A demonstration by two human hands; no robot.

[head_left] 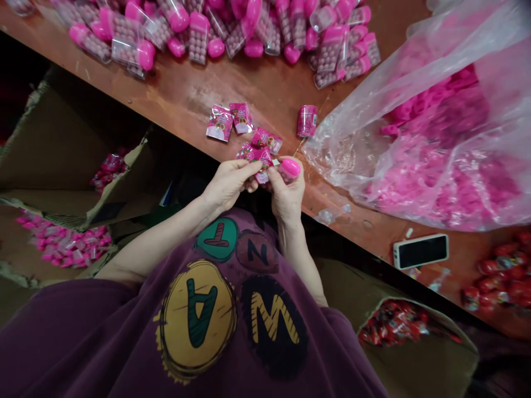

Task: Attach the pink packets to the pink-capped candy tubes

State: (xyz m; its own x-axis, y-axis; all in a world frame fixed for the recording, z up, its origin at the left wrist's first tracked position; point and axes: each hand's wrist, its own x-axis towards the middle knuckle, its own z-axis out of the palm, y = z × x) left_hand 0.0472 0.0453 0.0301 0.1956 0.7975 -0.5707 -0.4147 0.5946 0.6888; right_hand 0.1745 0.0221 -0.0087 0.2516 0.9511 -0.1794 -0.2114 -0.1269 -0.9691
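Note:
My left hand [229, 182] and my right hand [285, 194] meet at the near edge of a brown wooden table [265, 94]. The left fingers pinch a small pink sachet [260, 160]. The right hand grips a small clear tube with a pink cap [289, 167] and also touches the sachet. Three more pink sachets [219, 122] [241, 117] [266, 139] lie on the table just beyond my hands. A lone pink tube [307, 120] lies to their right.
A pile of capped pink tubes [232, 27] covers the far side. A clear plastic bag of pink parts [440, 132] fills the right. A phone [420, 251] lies at the near right, by red wrapped items [501, 276]. Cardboard boxes [62, 160] [415, 342] stand below.

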